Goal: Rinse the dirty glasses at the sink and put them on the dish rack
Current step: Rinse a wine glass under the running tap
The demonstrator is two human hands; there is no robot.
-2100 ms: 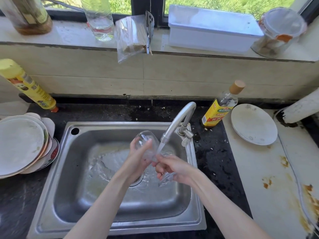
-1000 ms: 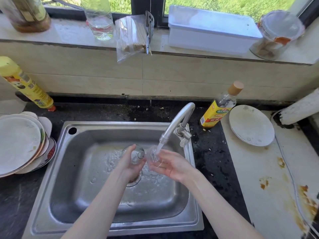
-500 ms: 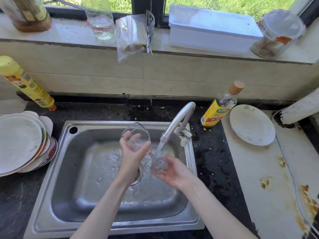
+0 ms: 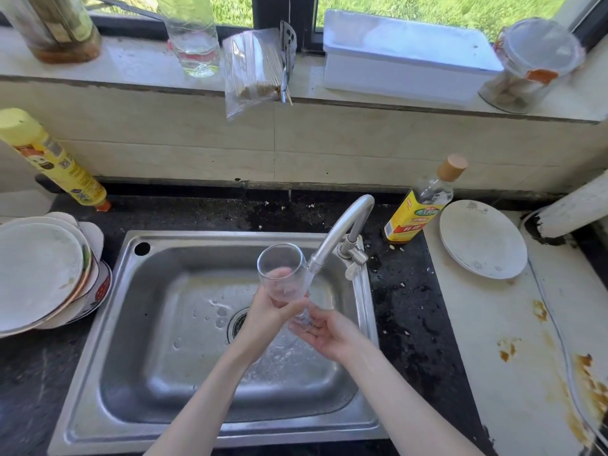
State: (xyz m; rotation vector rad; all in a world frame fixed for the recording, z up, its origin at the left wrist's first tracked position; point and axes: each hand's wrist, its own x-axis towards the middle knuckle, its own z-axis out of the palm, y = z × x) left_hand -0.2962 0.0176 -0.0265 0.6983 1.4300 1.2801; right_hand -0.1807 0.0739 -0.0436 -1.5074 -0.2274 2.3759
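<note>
Glass (image 4: 282, 274) is what we hold over the middle of the sink (image 4: 138, 324), upright with its mouth open toward us, right beside the tap spout (image 4: 339, 235) where water runs down. Going left to right, we see stacked plates (image 4: 39, 271) on the dark desk (image 4: 408, 311), a yellow bottle (image 4: 52, 159) behind them, then the basin. Our left hand (image 4: 268, 312) curls around the glass bowl from below; our right hand (image 4: 324, 330) lies palm up with relaxed fingers under the glass's foot, the two hands meeting there. Further right stand an oil bottle (image 4: 419, 205) and a white plate (image 4: 482, 238).
</note>
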